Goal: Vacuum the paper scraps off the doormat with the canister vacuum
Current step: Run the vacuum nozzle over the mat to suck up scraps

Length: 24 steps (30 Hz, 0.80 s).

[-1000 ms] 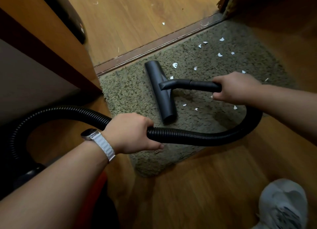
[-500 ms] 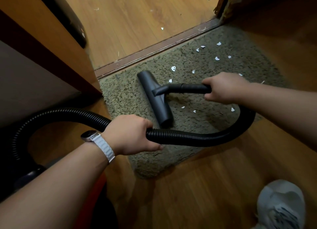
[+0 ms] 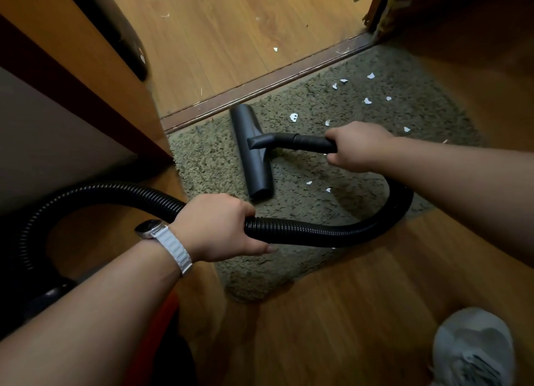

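While my right hand (image 3: 358,147) is curled round the black tube (image 3: 312,143) just behind the nozzle (image 3: 252,154), my left hand (image 3: 213,226) grips the ribbed hose (image 3: 303,231) nearer to me, fingers wrapped over it and thumb along the underside. A watch (image 3: 150,228) on a white strap sits on my left wrist.

From my right hand the hose swings out to the right, curves back under to my left hand, then arcs away left and down to the vacuum (image 3: 166,322), a dark and red shape mostly hidden behind my left forearm.

The nozzle lies flat on the left part of the green mat (image 3: 208,160), its long side running away from me and its far end close to the brown strip (image 3: 260,86) at the doorway. White paper scraps (image 3: 294,117) lie on the mat to the right of the nozzle. One is just beside its far end, several are toward the far right corner, and two sit between the nozzle and the hose loop. One more scrap rests on the wood floor (image 3: 346,313) beyond the strip.

A grey shoe (image 3: 476,348) shows at lower right, and a wooden panel (image 3: 72,53) stands at left.
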Motion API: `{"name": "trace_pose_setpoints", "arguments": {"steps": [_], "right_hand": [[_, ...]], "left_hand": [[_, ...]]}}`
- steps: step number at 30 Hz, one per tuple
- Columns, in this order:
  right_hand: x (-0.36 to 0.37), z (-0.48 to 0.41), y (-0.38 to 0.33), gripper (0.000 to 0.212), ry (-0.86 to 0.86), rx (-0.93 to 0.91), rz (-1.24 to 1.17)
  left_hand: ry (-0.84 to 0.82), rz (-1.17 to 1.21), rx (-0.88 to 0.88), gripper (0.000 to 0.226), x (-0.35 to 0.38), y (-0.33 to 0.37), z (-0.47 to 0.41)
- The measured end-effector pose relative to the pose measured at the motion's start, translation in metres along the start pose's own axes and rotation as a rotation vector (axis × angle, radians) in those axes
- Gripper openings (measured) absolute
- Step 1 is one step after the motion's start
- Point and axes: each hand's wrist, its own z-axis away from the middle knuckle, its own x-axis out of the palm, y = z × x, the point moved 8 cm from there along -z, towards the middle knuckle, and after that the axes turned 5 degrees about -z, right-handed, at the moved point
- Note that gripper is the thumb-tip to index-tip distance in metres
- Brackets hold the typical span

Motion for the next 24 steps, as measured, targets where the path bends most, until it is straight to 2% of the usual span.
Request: {"name": "trace_pose_setpoints", "arguments": {"steps": [4,11,19,24], "right_hand": [[0.003,0.004,-0.004,0.022,-0.014,-0.059,0.001],[0.001,0.007,0.035,0.013,0.03,0.083,-0.055],[0.0,0.008,0.024,0.01,-0.019,0.018,-0.013],[-0.018,0.006,0.053,0.012,0.045,0.113,-0.003]], "left_hand": [[0.005,-0.002,0.001,0.063,-0.001,0.001,0.002],[0.022,0.006,-0.026,0.064,-0.001,-0.001,0.001],[0.008,0.005,-0.021,0.065,0.002,0.001,-0.004],[0.027,0.04,-0.037,0.064,0.001,0.002,-0.011]]}}
